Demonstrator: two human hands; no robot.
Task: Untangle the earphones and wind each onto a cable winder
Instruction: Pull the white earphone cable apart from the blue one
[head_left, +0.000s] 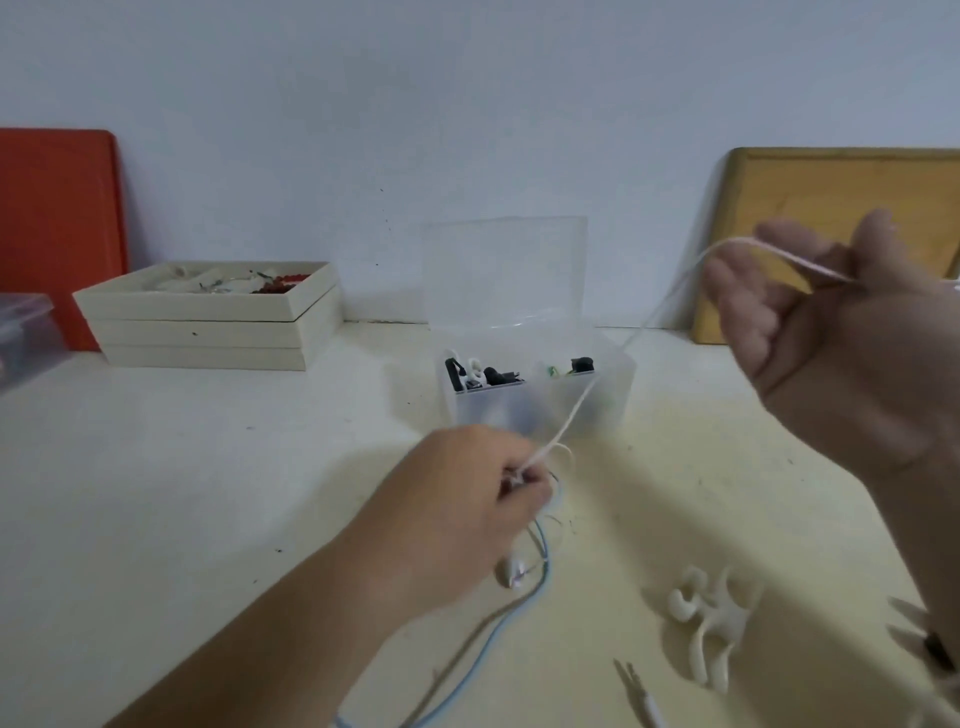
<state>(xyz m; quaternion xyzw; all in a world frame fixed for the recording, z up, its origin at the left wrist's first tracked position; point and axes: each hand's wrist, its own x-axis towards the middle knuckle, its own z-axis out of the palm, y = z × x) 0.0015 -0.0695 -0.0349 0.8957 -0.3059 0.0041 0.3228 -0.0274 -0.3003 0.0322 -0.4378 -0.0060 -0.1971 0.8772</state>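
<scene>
Left hand (467, 499) is pinching the white cable (623, 348) low over the counter (208, 493) middle; right hand (831, 332) is raised well apart, cable running taut across its loosely curled fingers. Blue cable (488, 644) is trailing toward the near edge. Winders (711, 618) are lying below the right hand.

We read no text, label, brand or number anywhere right now; nothing on the clear box (540, 374) or trays (208, 317) is legible.
</scene>
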